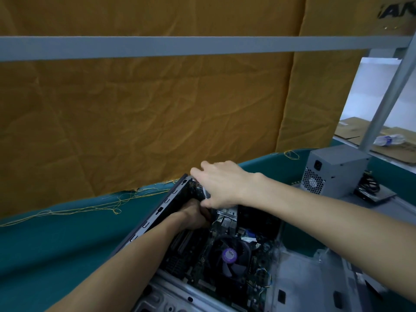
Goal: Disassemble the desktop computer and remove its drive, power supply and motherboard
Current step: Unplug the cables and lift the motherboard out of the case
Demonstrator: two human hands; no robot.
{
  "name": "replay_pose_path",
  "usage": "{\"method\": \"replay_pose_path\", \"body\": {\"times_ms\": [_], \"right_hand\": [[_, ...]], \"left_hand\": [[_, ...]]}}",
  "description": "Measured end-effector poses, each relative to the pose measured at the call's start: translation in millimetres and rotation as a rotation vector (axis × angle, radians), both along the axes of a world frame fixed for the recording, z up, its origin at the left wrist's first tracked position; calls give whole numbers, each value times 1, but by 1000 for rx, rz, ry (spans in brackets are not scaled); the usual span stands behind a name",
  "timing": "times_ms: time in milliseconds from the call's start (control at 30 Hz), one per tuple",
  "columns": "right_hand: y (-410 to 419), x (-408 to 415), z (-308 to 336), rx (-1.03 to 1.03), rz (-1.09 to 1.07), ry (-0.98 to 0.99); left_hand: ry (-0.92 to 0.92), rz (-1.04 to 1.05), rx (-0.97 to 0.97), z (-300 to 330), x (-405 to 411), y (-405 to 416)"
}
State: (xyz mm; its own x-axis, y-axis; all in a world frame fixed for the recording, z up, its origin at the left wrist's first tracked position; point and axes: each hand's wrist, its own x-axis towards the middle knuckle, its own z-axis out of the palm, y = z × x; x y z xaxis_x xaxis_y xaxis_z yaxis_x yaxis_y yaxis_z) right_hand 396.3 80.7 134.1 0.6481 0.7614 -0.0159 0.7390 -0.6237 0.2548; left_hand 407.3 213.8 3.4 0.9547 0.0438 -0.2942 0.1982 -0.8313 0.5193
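The open desktop case (155, 212) lies on the green-covered table, its motherboard (209, 273) and black CPU fan (229, 255) with a purple label showing inside. My left hand (193, 216) reaches deep into the case's far corner, fingers curled and partly hidden. My right hand (221, 183) lies over the far rim of the case, gripping a silver metal part (227, 210) there. A grey power supply (333, 172) stands outside the case on the table at the right.
A flat dark component (376, 192) with black cables lies right of the power supply. An orange cloth (146, 113) hangs behind the table; loose yellow threads trail on the green cloth (56, 244). A grey frame post (387, 95) rises at right, with cardboard and a bottle (389, 139) beyond.
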Motion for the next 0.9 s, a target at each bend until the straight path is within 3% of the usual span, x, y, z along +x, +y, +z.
{"method": "replay_pose_path", "body": {"times_ms": [67,200,333,367,533,700,900], "right_hand": [[1,2,-5,43,6,-78],[-5,4,0,182,23,236],[1,-4,-8,47,-31,-143],[3,-4,-11,70,-14,-155],[-5,-2,-9,283,34,196],[-26,0,-13,471,17,268],[-45,6,27,731,-52,263]], "left_hand": [[6,-3,-8,1,-3,-3],[-59,45,3,-3,-5,-5],[-64,107,3,-6,-5,-9],[-64,103,7,-4,-7,-10],[-103,83,58,-2,-10,-13],[-77,116,45,-4,-10,-12],[-97,156,86,-5,-14,-15]]}}
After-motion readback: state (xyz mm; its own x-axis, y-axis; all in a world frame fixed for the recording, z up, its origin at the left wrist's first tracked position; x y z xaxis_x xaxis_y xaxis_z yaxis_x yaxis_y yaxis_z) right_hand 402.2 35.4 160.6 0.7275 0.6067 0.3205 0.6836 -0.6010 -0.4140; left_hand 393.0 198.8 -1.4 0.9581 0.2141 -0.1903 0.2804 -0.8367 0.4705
